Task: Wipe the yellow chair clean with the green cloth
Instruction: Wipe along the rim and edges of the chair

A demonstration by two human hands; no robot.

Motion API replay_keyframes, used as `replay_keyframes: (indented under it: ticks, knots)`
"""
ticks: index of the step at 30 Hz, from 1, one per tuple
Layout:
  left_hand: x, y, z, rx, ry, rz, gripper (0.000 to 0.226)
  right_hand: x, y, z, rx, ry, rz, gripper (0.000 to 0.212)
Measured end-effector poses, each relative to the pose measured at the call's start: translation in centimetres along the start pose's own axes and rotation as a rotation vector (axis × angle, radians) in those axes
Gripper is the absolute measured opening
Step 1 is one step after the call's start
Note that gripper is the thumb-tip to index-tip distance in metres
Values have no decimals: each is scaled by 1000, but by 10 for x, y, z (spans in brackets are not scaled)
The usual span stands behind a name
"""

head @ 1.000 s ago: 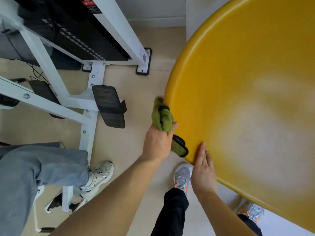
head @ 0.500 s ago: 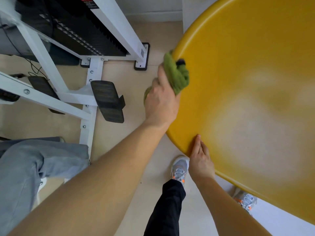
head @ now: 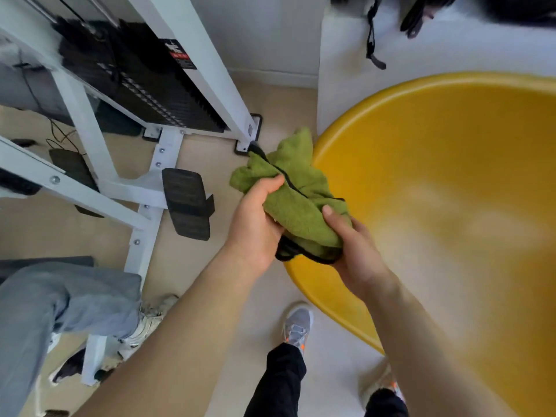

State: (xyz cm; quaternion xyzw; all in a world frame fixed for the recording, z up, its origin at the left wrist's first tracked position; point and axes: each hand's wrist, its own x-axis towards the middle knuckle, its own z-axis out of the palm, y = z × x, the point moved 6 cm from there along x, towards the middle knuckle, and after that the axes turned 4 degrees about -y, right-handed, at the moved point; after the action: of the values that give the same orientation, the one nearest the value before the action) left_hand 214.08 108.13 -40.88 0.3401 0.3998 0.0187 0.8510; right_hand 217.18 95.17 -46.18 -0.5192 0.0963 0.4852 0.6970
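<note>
The yellow chair (head: 445, 182) is a big glossy round shell that fills the right half of the head view. A green cloth (head: 296, 191) with black edging is bunched up over the chair's left rim. My left hand (head: 255, 224) grips the cloth from the left side, thumb on top. My right hand (head: 358, 251) holds the cloth's lower right end from below, above the chair's rim. Both hands are shut on the cloth.
A white metal exercise frame (head: 150, 182) with black pedals (head: 186, 203) stands on the beige floor at left. Another person's leg in grey jeans (head: 60, 302) is at lower left. My own shoes (head: 296, 325) are below the chair's edge. A white cabinet (head: 346, 79) stands behind the chair.
My left hand has pulled the cloth back off the chair's upper rim. My right hand has left the chair's edge and taken hold of the cloth too. The camera has tilted up.
</note>
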Motion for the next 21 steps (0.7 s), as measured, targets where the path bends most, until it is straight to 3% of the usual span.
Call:
replay_keyframes:
  ticks: [2,4,6,8,9,10,11,12,14,16,19,21]
  knots:
    - [17,21,2,8,17,114,20,7,-52,-10,-116,144,-227,36]
    - [39,40,-1,106,62,226,23,20,-92,-18,-306,189,-307,36]
    - [55,49,-12,428,311,273,31,41,-100,-23,-745,187,-92,50]
    - [57,37,-22,664,508,238,39,49,-94,-38,-1427,366,138,83]
    - [58,22,-25,720,484,185,41,48,-96,-32,-1629,440,-1,97]
    - [61,4,-28,759,410,138,43,46,-97,-14,-1737,420,-298,103]
    - [63,-13,-31,781,339,116,42,44,-94,6,-1802,294,-566,101]
    - [63,-24,-34,762,312,128,40,46,-87,21,-1888,123,-723,98]
    - [62,-30,-42,601,336,181,42,65,-70,36,-2125,-161,-788,93]
    - [64,-36,-49,582,305,155,55,85,-63,40,-2301,-292,-840,76]
    - [70,-45,-56,908,228,80,76,95,-67,37,-2428,-469,-1087,57]
    - [79,-46,-61,1113,200,83,73,102,-80,28,-2427,-544,-1253,53]
